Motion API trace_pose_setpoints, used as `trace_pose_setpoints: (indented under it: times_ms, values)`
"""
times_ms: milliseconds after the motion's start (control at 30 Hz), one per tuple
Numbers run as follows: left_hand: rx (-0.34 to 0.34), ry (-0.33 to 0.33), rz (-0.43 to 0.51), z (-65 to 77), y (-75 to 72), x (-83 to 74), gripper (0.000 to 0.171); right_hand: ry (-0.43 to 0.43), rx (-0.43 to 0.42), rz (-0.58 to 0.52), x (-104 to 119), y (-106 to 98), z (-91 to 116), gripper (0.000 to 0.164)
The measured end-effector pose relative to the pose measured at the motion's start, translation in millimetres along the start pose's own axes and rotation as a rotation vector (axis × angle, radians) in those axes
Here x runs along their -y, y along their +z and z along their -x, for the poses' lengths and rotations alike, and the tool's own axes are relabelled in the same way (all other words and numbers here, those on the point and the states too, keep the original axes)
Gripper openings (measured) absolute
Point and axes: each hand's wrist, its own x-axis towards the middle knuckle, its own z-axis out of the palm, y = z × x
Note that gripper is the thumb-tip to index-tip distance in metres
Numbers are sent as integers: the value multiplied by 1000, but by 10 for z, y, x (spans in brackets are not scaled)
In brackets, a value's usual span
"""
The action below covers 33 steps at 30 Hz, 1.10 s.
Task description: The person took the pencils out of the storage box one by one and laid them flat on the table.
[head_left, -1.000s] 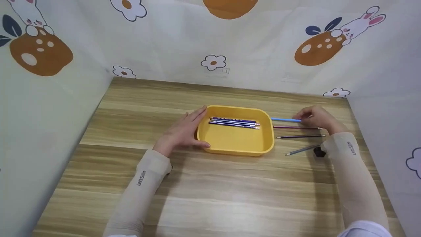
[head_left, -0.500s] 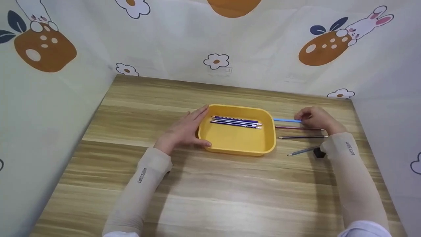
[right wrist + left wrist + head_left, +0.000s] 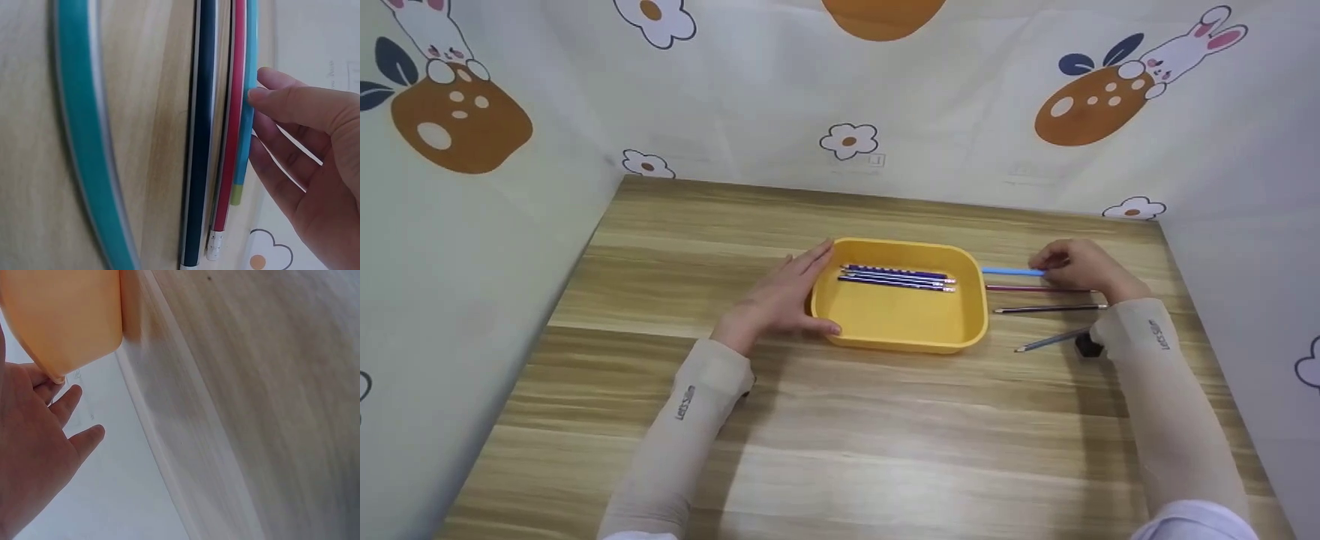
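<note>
My left hand (image 3: 776, 300) rests at the left end of a yellow rectangular box (image 3: 896, 330), its straight fingers along the far left corner and its thumb at the near left corner. In the left wrist view, fingertips touch the rim of the box (image 3: 67, 320), and two other fingers stand free. My right hand (image 3: 1087, 270) pinches a light blue pencil (image 3: 246, 129) between thumb and fingers, near its yellow-green end. That pencil (image 3: 1012, 271) lies right of the box, its far end right at the box's wall. Several dark blue and striped pencils (image 3: 896, 277) lie side by side inside the box.
Below the right hand lie a red pencil (image 3: 1039, 289), a dark pencil (image 3: 1050, 308) and a slanted teal pencil (image 3: 1050, 340), partly under the right wrist. They rest on a wood-grain table (image 3: 840, 435). Patterned cloth walls (image 3: 735, 112) enclose the table's back and sides.
</note>
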Motion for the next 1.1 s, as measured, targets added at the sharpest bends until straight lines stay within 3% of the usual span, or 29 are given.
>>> trace_pose_setpoints:
  times_ms: [533, 767, 1100]
  values:
    - [-5, -2, 16, 18, 17, -3, 124, -9, -3, -39, 74, -30, 75, 25]
    - [-10, 31, 6, 9, 8, 16, 126, -133, -71, -37, 142, -21, 100, 22]
    - [-9, 20, 10, 4, 6, 21, 127, -230, -111, -68, 265, -5, 162, 20]
